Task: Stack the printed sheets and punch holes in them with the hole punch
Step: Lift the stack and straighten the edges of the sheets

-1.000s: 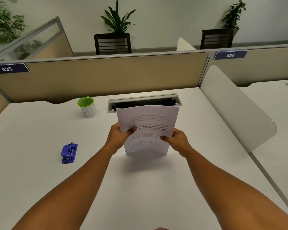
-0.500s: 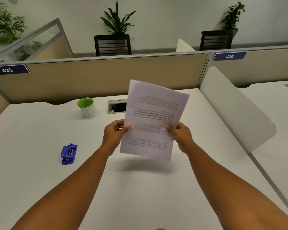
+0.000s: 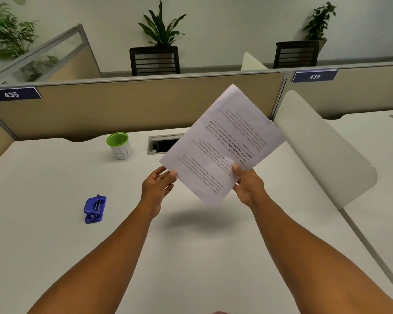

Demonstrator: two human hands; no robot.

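A person held the sheets (image 3: pixel 222 143) tilted in the air above the counter (image 3: pixel 55 234), right of frame centre. The right hand (image 3: pixel 247 185) pinched their lower edge, thumb on top; the left hand (image 3: pixel 157 185) touched the left corner, its fingers (image 3: pixel 168 175) loosely curled at the edge. The punch (image 3: pixel 95 209) lay at left, well apart. A cup (image 3: pixel 119 145) stood behind it, beside a cable slot (image 3: pixel 161 143).

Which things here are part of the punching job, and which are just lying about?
Job: sheets, held off the desk by left hand and right hand; punch.
Lying about: cup, cable tray, chairs, plants.
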